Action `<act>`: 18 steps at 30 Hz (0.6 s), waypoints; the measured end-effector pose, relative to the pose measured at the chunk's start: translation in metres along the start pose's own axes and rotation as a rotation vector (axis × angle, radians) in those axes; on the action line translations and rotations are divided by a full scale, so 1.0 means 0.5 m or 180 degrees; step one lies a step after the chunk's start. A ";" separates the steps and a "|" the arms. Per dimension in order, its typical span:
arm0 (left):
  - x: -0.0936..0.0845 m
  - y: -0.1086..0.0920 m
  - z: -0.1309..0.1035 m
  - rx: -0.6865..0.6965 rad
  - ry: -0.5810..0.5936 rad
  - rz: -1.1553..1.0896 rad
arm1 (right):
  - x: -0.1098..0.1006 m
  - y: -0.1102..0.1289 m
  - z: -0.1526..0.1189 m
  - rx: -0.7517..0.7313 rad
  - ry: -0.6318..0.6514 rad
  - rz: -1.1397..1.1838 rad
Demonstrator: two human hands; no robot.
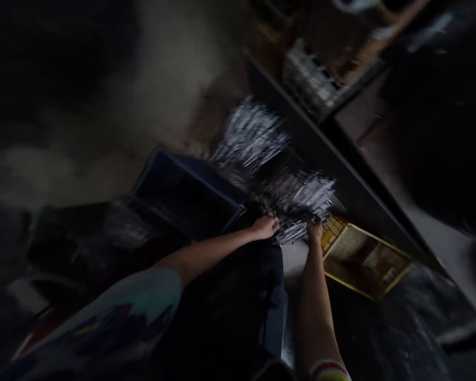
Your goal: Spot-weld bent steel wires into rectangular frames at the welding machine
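My left hand (265, 227) is closed in a fist at the near edge of a heap of thin, shiny metal-looking strips (315, 191). On the heap's right side my right hand (314, 230) is also closed, its fingers curled. Darkness and blur hide what either hand grips. Between the two hands some of the strips show. Farther off lies a second, larger pile of similar strips (254, 132).
Left of the hands sits a dark blue bin (198, 164), tilted in view. A yellow crate (367, 259) with mesh-like walls stands right of my right hand. Beyond runs a long dark board edge (333, 153), with a pale crate (309, 76) behind it.
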State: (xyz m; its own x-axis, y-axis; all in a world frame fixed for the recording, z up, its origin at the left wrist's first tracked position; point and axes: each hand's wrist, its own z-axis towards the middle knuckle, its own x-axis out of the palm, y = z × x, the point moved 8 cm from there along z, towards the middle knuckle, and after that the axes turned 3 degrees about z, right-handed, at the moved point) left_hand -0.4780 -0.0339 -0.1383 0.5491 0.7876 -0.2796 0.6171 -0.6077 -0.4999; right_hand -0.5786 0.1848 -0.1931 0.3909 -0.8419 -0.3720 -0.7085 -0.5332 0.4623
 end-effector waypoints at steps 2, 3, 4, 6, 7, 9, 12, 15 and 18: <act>0.045 0.065 -0.089 -0.0120 0.0044 -0.0070 | 0.002 0.020 -0.033 -0.0098 -0.0159 -0.0743; 0.069 0.098 -0.132 -0.0179 0.0050 -0.0107 | 0.005 0.030 -0.051 -0.0189 -0.0261 -0.1073; 0.093 0.128 -0.173 -0.0231 0.0042 -0.0145 | 0.008 0.038 -0.071 -0.0285 -0.0357 -0.1351; 0.141 0.181 -0.246 -0.0281 -0.0006 -0.0229 | 0.018 0.049 -0.116 -0.0497 -0.0556 -0.1785; 0.162 0.202 -0.279 -0.0291 -0.0052 -0.0271 | 0.024 0.052 -0.139 -0.0612 -0.0642 -0.1949; 0.197 0.238 -0.334 -0.0319 -0.0190 -0.0347 | 0.038 0.055 -0.188 -0.0856 -0.0735 -0.2213; 0.231 0.278 -0.405 -0.0460 -0.0442 -0.0438 | 0.062 0.053 -0.262 -0.1173 -0.0655 -0.2553; 0.255 0.311 -0.475 -0.0589 -0.0713 -0.0571 | 0.087 0.038 -0.330 -0.1407 -0.0299 -0.2841; 0.288 0.349 -0.541 -0.0700 -0.0929 -0.0757 | 0.115 -0.007 -0.392 -0.1485 0.0344 -0.3072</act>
State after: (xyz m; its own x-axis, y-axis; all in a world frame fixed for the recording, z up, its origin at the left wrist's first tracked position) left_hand -0.1388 -0.0540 -0.0442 0.2141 0.8850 -0.4135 0.8299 -0.3881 -0.4009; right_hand -0.4385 0.1221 -0.0583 0.7308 -0.0394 -0.6815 0.2120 -0.9358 0.2815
